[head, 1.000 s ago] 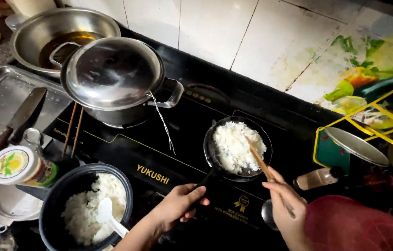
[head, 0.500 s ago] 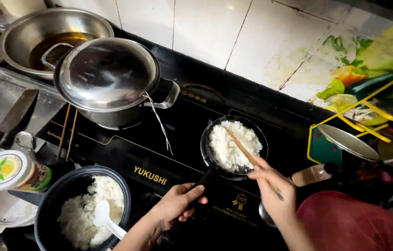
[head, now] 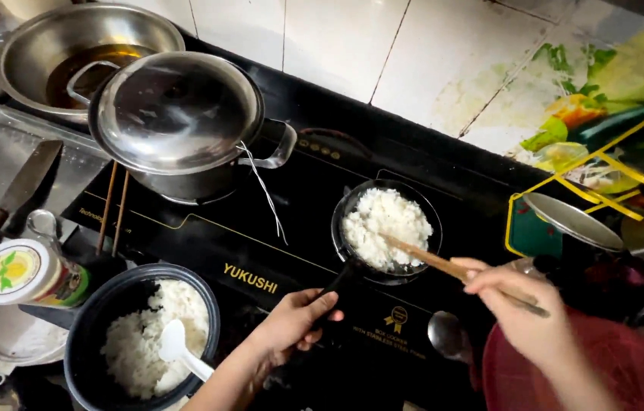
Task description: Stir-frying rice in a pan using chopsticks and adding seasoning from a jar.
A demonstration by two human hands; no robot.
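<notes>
Chopsticks (head: 455, 268), clasped in the right hand (head: 523, 316), have shifted lower into the rice of the small pan (head: 386, 227) mid-cooktop, while the left hand (head: 295, 320) stays curled around its handle.

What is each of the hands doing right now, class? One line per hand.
Left hand: closed around the handle of the small black pan.
Right hand: closed on the wooden chopsticks, tips in the rice.

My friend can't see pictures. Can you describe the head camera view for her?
A person's left hand grips the handle of a small black pan of white rice on a black stove while the right hand pokes it with wooden chopsticks.
</notes>
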